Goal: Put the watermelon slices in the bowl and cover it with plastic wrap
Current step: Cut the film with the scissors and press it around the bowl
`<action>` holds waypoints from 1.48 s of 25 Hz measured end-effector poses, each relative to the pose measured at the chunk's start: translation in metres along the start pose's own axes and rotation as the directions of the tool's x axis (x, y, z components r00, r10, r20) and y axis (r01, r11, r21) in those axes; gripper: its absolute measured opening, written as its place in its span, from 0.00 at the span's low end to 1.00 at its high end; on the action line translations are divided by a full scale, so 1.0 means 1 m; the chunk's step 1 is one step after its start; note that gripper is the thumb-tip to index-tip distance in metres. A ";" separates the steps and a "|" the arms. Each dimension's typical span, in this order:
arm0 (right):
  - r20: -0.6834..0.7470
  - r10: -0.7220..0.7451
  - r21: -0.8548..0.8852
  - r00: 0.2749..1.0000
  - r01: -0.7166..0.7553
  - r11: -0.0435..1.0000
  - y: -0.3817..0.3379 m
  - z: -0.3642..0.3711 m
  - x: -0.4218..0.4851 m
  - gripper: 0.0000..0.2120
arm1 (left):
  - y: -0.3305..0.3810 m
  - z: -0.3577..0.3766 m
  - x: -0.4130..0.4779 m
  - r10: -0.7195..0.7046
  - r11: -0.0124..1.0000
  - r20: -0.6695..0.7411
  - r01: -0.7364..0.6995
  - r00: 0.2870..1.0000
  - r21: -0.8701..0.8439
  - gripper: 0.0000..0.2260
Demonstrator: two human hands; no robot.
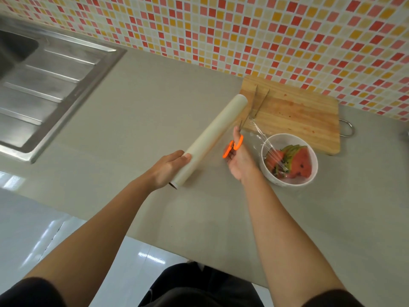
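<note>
A white bowl [269,171] on the counter holds several watermelon slices [296,163], red with green rinds. A clear sheet of plastic wrap [262,138] lies crumpled over the bowl's left side and stretches back toward the roll. The long cream roll of plastic wrap [215,131] lies on the counter left of the bowl, and my left hand [169,168] grips its near end. My right hand [240,161] holds orange-handled scissors [234,145], blades pointing away, between the roll and the bowl at the stretched film.
A wooden cutting board [298,114] with red juice marks lies behind the bowl, metal tongs [260,103] resting on its left part. A steel sink with drainboard [44,85] fills the far left. The tiled wall runs behind; the counter's front edge is near my body.
</note>
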State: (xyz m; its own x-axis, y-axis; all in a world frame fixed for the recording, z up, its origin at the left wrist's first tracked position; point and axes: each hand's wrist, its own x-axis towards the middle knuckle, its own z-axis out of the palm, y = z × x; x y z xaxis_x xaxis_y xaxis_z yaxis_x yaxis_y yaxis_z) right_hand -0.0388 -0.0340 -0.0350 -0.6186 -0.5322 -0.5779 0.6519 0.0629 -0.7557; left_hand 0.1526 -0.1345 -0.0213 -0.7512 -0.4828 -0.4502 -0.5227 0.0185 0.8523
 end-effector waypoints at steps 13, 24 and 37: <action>-0.098 -0.091 -0.171 0.991 0.073 0.983 -0.020 0.002 0.029 0.17 | -0.011 -0.029 -0.028 -0.027 0.996 0.035 0.030 0.999 -0.078 0.15; 0.117 -0.323 -0.888 0.939 0.245 0.390 0.067 0.014 -0.070 0.10 | -0.033 0.006 -0.045 -0.147 0.983 -0.240 0.114 0.959 -0.147 0.17; 0.115 -0.328 -0.940 0.938 0.209 0.268 0.088 0.019 -0.101 0.17 | -0.036 0.023 -0.045 0.022 0.950 -0.239 0.053 0.971 0.307 0.20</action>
State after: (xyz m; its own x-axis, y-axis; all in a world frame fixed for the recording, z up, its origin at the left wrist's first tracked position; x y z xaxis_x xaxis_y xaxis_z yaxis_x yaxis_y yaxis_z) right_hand 0.0892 0.0092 -0.0370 -0.7436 -0.6166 -0.2588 -0.3669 0.6997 -0.6130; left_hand 0.1959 -0.0934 -0.0376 -0.6448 -0.6772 -0.3544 -0.6605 0.2602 0.7043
